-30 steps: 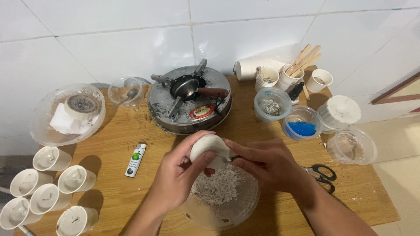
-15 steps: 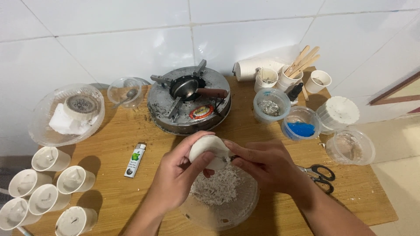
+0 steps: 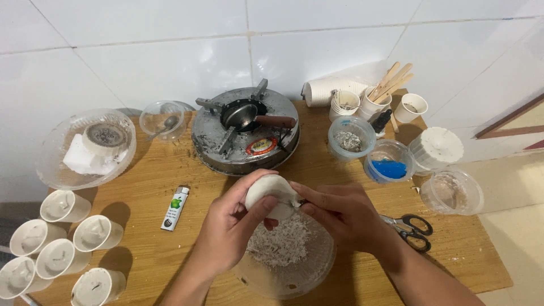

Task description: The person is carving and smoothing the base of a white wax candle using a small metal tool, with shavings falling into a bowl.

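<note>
White wax block (image 3: 271, 191) sits centre frame, gripped in the left hand (image 3: 229, 226), fingers curled around its underside w/ thumb on top, directly over a clear plastic bowl (image 3: 294, 272). Right hand (image 3: 345, 214) comes in from 3 o'clock, fingertips (image 3: 300, 205) pinched narrow against the block's right edge; something small may be between them, cannot tell what. White shavings (image 3: 279, 242) lie piled in the bowl just below the block.

At 3 o'clock of the right hand, black-handled scissors (image 3: 412, 228) lie on the wooden table (image 3: 141, 187). At 9 o'clock of the left hand, a white lighter (image 3: 175, 208).

At 12 o'clock, a round metal stove (image 3: 245, 133) w/ a small ladle (image 3: 249, 116) resting on it. At 1–2 o'clock: clear tub w/ blue material (image 3: 389, 161), a tub w/ grey bits (image 3: 351, 137), paper cups w/ wooden sticks (image 3: 390, 82), a white-lidded container (image 3: 436, 148).

At 10 o'clock, large clear bowl (image 3: 86, 148) holding white chunks. At 8 o'clock, a cluster of white paper cups (image 3: 62, 243) filled w/ wax.
</note>
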